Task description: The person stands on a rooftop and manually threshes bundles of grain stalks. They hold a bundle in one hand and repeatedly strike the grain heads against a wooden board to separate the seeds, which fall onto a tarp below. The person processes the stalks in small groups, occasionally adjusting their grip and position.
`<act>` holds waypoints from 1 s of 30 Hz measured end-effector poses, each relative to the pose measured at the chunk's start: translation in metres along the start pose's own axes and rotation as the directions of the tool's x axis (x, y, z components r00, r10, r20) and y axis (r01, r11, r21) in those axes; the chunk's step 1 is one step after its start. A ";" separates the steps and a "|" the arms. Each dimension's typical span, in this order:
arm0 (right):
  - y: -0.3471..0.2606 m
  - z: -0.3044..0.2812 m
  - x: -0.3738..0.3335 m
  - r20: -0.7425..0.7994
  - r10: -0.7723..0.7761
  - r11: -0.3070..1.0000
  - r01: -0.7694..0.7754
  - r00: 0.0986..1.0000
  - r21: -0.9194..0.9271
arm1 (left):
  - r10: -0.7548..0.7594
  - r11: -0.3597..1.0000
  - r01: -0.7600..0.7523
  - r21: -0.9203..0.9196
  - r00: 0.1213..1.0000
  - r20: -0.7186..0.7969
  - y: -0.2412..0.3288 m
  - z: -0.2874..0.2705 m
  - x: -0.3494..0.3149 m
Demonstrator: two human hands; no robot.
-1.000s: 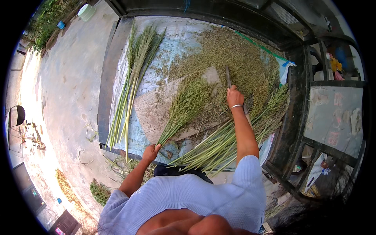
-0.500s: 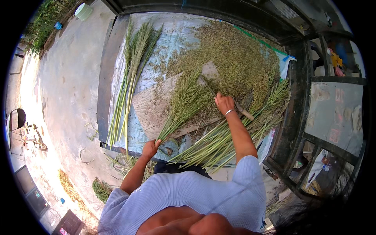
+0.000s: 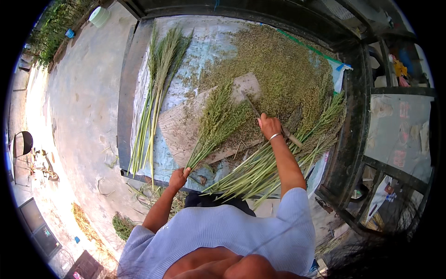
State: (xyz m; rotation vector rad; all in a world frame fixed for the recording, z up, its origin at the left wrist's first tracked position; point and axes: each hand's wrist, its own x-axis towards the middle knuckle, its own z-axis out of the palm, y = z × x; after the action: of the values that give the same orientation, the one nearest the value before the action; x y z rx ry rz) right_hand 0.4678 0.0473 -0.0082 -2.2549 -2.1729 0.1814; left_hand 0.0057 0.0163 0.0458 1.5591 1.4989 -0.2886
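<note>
My left hand [image 3: 178, 178] is closed round the stalk ends of a bunch of green seed-headed stalks [image 3: 217, 118], near the table's front edge. The heads of the bunch spread over a wooden board [image 3: 179, 132] lying aslant on the sheet. My right hand [image 3: 270, 126], with a bangle at its wrist, grips a wooden-handled knife [image 3: 251, 103]. Its thin blade points up and left, apart from most of the bunch, and the handle sticks out behind the hand. Below my right hand lies a pile of cut stalks [image 3: 253, 174] with their heads to the right.
Loose seed heads [image 3: 283, 65] cover the far right of the pale sheet [image 3: 204, 37]. Another bunch of stalks [image 3: 160, 69] lies along the left side. A dark metal frame [image 3: 348, 135] borders the table at the back and right. Concrete floor [image 3: 86, 93] stretches to the left.
The knife and my right hand have shifted slightly right and down, away from the bunch. The seed heads have swung a little to the left; my left hand keeps its hold.
</note>
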 end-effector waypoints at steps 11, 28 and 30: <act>-0.135 -0.026 -0.036 -0.193 -0.332 0.898 0.372 0.923 0.235 | -0.100 0.970 0.119 -0.210 0.990 0.100 -0.012 0.015 0.009; -0.158 -0.036 -0.041 -0.313 -0.414 0.796 0.507 0.855 0.331 | -0.039 0.672 0.436 -0.599 0.828 0.559 0.001 0.015 -0.002; -0.140 -0.019 -0.033 -0.097 -0.327 0.879 0.340 0.940 0.333 | -0.017 0.540 0.581 -0.609 0.731 0.682 0.001 0.014 -0.008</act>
State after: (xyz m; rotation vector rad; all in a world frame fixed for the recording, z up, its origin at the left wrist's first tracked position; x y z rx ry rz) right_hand 0.3288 0.0213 0.0255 -1.6600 -2.2534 0.4692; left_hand 0.0108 0.0013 0.0440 0.3501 1.1018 -0.2372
